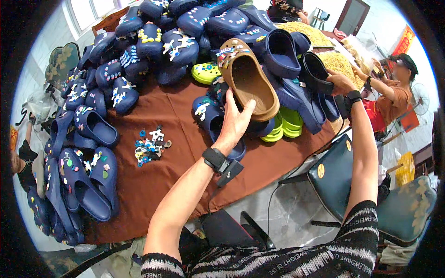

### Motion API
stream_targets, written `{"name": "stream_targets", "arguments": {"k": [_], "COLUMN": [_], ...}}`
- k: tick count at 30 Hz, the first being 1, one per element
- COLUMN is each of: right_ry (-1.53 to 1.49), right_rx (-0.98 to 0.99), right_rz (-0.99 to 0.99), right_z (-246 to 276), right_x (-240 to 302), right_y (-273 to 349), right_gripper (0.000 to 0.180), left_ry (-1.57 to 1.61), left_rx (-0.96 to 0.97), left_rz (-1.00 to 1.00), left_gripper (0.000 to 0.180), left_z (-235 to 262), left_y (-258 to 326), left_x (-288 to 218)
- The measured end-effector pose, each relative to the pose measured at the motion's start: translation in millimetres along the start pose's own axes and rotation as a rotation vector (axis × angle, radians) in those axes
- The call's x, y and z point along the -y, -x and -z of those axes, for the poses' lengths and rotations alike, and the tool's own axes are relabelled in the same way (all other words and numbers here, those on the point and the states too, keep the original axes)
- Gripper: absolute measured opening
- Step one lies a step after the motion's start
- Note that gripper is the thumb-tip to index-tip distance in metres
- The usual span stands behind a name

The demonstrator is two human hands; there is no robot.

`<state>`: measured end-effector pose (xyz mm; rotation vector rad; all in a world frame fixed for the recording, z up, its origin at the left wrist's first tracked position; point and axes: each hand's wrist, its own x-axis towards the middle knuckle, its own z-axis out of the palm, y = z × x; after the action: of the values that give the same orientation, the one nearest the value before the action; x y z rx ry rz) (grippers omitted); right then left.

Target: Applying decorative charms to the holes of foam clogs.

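My left hand (235,121) grips the heel end of a brown clog (254,85), thumb over its rim and fingers beneath. Colourful charms sit on the brown clog's toe, which points away from me. Farther right, my right hand (340,82) is closed on the heel of a black clog (316,73); part of its fingers is hidden. Under and beside the brown clog lie navy clogs (282,53), a lime green pair (291,124) and a navy clog with white charms (202,110). A bright green clog (205,73) lies just left of the brown one.
Navy clogs with charms (150,39) are heaped at the back and left of the brown cloth-covered table (162,190). A small pile of loose charms (152,147) lies on the cloth. Chairs (331,171) stand at the right. Another person (398,92) is by yellow piles (340,65).
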<state>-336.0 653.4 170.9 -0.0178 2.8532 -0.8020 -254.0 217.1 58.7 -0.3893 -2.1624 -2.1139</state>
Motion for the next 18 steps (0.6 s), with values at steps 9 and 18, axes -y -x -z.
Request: {"name": "stream_targets", "arguments": {"k": [9, 18], "right_ry": [-0.386, -0.68], "right_rx": [-0.372, -0.446], "right_rz": [-0.087, -0.34], "right_z": [-20.0, -23.2], "right_x": [-44.0, -97.8], "right_y": [-67.1, -30.7], "right_gripper": [0.03, 0.065], "left_ry": [0.034, 0.025], "left_rx": [-0.017, -0.058], "left_rz": [0.018, 0.112], "left_gripper": [0.078, 0.085], "left_z": [2.6, 9.3], "left_y": [2.9, 33.1], "left_x": [4.5, -19.5]}}
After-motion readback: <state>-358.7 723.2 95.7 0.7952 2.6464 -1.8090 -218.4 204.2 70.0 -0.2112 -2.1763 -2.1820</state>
